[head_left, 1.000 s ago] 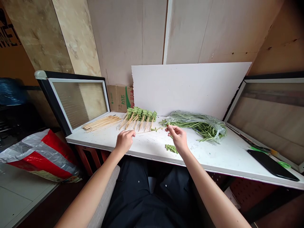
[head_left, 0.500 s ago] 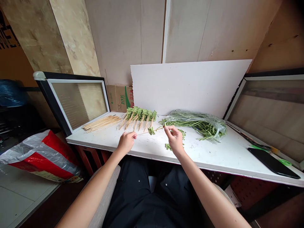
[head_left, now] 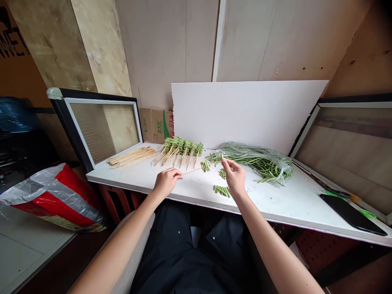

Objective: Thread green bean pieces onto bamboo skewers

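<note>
My left hand (head_left: 167, 181) pinches the end of a thin wooden skewer (head_left: 192, 170) over the front of the white table. Several short green bean pieces (head_left: 205, 166) sit threaded along the skewer. At its far end my right hand (head_left: 234, 173) is closed on a small green bean piece (head_left: 222, 157). Cut bean pieces (head_left: 222, 190) lie in a row below my right hand, with more partly hidden behind it. Filled bean skewers (head_left: 183, 147) are piled behind my left hand, their bare ends pointing forward.
Bare skewers (head_left: 133, 157) lie at the left of the white table (head_left: 275, 204). Long green beans in a clear bag (head_left: 260, 159) rest at the back. A black phone (head_left: 352, 214) and scissors (head_left: 335, 190) are at the right; a carton (head_left: 156, 125) stands behind.
Both hands have shifted right with the skewer, my right hand more so. The row of cut pieces on the table shows more fully. The view has shifted slightly.
</note>
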